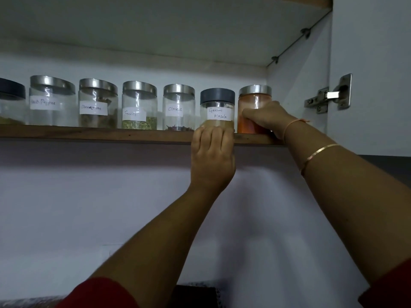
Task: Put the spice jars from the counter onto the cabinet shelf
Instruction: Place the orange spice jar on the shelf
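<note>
Reaching up from red sleeves, both your bare forearms extend toward the cabinet shelf (111,134), a wooden-edged board inside a white cabinet.

Your left hand (212,155) is raised with its back to the camera, fingers curled over the shelf's front edge and wrapped around the lower part of the Garam Masala jar (217,107). That jar is clear, holds a pale brown powder, has a dark grey lid and a white handwritten label, and stands upright on the shelf.

Your right hand (265,117) comes in from the right, wrist bent, closed around the lower half of the orange powder jar (253,107). This jar has a steel lid, shows no label from this side, and stands upright just beside the Garam Masala jar, at the right end of the row. A thin bangle (320,152) and a thread band (294,123) sit on your right forearm.

Count on the shelf: seven jars in one row. Five have steel lids: Black Pepper (52,101), Cinnamon (97,104), Fennel (139,106), Cloves (179,107) and the orange one. Two have dark lids: Garam Masala and a partly cropped jar (11,103) at the far left.

Beyond your right wrist, one steel hinge (329,95) joins the cabinet wall to the open door.
</note>
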Demonstrator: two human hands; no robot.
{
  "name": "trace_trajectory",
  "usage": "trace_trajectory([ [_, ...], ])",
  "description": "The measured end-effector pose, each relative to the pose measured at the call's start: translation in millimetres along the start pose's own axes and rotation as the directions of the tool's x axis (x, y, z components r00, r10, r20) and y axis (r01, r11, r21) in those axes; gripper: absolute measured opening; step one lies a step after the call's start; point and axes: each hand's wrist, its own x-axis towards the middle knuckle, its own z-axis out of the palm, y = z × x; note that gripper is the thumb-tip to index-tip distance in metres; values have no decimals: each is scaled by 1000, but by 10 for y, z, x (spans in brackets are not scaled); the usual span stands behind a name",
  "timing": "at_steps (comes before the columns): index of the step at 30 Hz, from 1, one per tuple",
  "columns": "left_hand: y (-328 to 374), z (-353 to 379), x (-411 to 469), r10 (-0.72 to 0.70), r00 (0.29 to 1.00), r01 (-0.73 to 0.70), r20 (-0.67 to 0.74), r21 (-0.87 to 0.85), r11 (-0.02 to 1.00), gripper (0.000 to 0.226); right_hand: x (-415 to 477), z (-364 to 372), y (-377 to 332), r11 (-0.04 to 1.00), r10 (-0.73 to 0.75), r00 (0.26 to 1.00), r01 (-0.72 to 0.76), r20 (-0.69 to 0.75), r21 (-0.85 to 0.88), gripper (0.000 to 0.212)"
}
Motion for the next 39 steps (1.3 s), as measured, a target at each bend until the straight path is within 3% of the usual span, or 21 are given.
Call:
trace_trajectory([
  [6, -19, 12, -4, 7, 1000, -7, 8, -3, 1000, 29, 67, 53, 46, 997, -47, 999, 48, 14, -60, 68],
  [11, -1, -69, -10, -5, 998, 8, 62, -56, 998, 27, -14, 30, 6, 989, 38, 998, -30, 50, -141, 109],
  [14, 3, -147, -28, 2, 992, 9, 124, -83, 997, 33, -131, -15, -36, 962, 40, 999, -31, 26, -271, 119],
  [16, 3, -204, -36, 13, 984, 3, 176, -87, 996, 38, -249, -22, -50, 926, 16, 1000, -20, -12, -377, 103],
  [19, -2, -321, -16, 28, 954, -11, 297, -60, 998, 46, -451, 13, -79, 882, -58, 997, 25, -56, -470, 54],
  [23, -81, -418, 31, 88, 892, -79, 444, -39, 996, 58, -725, 115, -151, 889, -45, 991, -16, -123, -457, 44],
  [27, -166, -510, -19, 123, 868, -98, 481, -77, 992, 61, -1107, 287, -205, 910, -203, 963, 119, -176, -398, 31],
  [30, -203, -624, -201, 114, 860, -58, 497, -126, 990, 62, -1383, 508, -158, 871, -323, 936, 235, -141, -431, 37],
  [34, -332, -816, -602, 125, 826, 20, 550, -250, 968, 63, -1764, 851, -58, 875, -356, 927, 288, -115, -389, 58],
  [39, -638, -1129, -1315, 62, 735, 128, 675, -229, 965, 61, -2260, 1450, 108, 950, -214, 972, 229, 93, -213, 65],
])
